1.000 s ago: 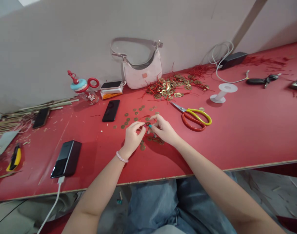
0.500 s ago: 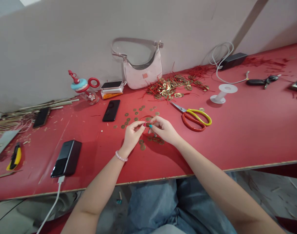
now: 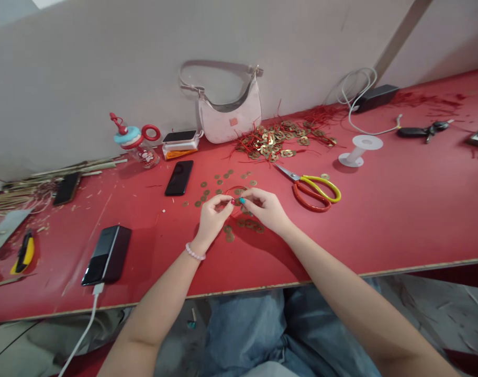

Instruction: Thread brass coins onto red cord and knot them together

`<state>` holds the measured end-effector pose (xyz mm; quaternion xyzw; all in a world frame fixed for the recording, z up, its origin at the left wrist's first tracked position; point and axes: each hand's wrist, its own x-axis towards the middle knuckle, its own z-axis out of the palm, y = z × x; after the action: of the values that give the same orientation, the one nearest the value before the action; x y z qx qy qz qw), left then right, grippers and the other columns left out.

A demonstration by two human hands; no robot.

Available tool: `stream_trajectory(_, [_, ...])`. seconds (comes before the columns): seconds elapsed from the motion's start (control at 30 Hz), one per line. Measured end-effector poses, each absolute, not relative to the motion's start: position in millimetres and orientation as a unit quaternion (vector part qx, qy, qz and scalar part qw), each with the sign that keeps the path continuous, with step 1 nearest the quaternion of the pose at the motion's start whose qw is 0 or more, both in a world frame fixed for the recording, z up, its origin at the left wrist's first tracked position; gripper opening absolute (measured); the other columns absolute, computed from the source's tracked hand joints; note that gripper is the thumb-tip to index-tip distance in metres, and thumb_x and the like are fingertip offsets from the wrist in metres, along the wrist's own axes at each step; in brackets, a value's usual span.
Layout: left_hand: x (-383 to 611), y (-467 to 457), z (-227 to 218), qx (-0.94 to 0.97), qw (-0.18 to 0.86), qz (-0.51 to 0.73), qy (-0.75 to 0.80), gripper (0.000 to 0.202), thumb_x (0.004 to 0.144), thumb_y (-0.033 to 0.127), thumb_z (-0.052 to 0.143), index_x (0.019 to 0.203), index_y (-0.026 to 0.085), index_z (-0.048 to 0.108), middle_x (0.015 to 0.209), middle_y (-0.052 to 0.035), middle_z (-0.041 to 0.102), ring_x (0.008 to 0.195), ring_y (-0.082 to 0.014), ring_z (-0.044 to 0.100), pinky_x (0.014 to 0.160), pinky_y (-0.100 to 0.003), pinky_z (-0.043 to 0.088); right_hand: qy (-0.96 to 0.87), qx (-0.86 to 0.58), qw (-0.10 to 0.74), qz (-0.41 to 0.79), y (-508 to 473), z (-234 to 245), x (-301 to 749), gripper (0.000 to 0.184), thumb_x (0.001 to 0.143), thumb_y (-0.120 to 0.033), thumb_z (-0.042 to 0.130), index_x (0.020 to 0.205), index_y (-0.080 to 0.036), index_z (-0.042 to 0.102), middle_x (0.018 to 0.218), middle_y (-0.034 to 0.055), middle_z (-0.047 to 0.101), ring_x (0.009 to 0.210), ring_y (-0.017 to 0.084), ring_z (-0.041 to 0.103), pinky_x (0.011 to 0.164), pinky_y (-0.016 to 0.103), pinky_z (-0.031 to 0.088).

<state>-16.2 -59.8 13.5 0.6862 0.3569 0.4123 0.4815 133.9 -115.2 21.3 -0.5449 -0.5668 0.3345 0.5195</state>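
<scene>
My left hand [image 3: 215, 215] is closed in a pinch just above the red tabletop [image 3: 364, 225], its thumb and forefinger on a thin red cord [image 3: 235, 187]. Facing it, the fingertips of my right hand [image 3: 267, 208] pinch a small brass coin [image 3: 237, 201] with a hole. The two pinches nearly touch, and fingers hide most of the cord between them. Loose coins [image 3: 250, 224] lie below the hands, with more coins [image 3: 204, 192] scattered to the left.
Scissors [image 3: 315, 192] lie right of my hands, near a white spool [image 3: 356, 152]. A heap of corded coins [image 3: 276, 139] sits by a pink handbag [image 3: 231, 120]. On the left are a phone [image 3: 179, 178], a cup [image 3: 139, 146], a power bank [image 3: 107, 255] and a cutter [image 3: 24, 254].
My right fingers have shifted slightly and the lower fingers have drawn in, uncovering coins beneath. My left hand has barely moved.
</scene>
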Motion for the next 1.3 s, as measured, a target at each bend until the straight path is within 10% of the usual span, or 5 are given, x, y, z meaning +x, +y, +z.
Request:
stream_trajectory(0.3, [-17.1, -56.4, 11.8, 0.67, 0.484, 0.439, 0.351, 0.011, 0.075, 0.025, 0.059, 0.079, 0.015, 0.061, 0.079, -0.0044, 0.061, 0.077, -0.0145, 0.06, 0.072, -0.028, 0.05, -0.593, -0.573, 0.532, 0.192, -113.8, 24.1, 137.9, 0.016, 0.076, -0.018, 0.049, 0.079, -0.019, 0.065, 0.073, 0.0026, 0.061, 0.062, 0.011, 0.048, 0.06, 0.025, 0.039])
stream_trajectory(1.3, [-15.3, -60.7, 15.7, 0.711, 0.477, 0.404, 0.321, 0.012, 0.071, 0.028, 0.066, 0.073, 0.016, 0.067, 0.071, -0.0008, 0.055, 0.063, -0.0092, 0.052, 0.056, -0.02, 0.043, -0.586, -0.534, 0.519, 0.32, -114.0, 29.3, 139.1, 0.013, 0.074, -0.025, 0.059, 0.077, -0.018, 0.069, 0.075, 0.0026, 0.062, 0.061, 0.009, 0.051, 0.056, 0.023, 0.041])
